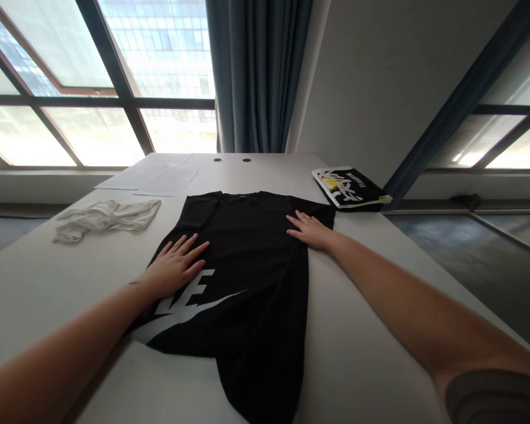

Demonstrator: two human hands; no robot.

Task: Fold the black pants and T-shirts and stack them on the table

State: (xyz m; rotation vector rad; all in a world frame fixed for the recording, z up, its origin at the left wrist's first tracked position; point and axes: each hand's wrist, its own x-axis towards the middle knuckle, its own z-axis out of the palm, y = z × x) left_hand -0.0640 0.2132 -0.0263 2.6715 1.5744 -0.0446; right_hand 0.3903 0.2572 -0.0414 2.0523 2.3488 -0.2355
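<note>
A black T-shirt (247,247) with a pale printed logo and letters lies spread on the white table, its neckline toward the far end. My left hand (174,268) rests flat on the shirt's left side, fingers apart, partly covering the lettering. On the right, near the sleeve, my right hand (311,229) lies on the fabric with its fingers spread. The shirt's lower right part is folded over and hangs down toward me, out of the bottom of the view. Neither hand grips the cloth.
A crumpled whitish cloth (108,218) lies left of the shirt. Sheets of paper (150,175) are at the far left of the white table (357,330). A black-and-white printed package (351,188) sits at the right edge. Behind are windows and a blue-grey curtain (258,76).
</note>
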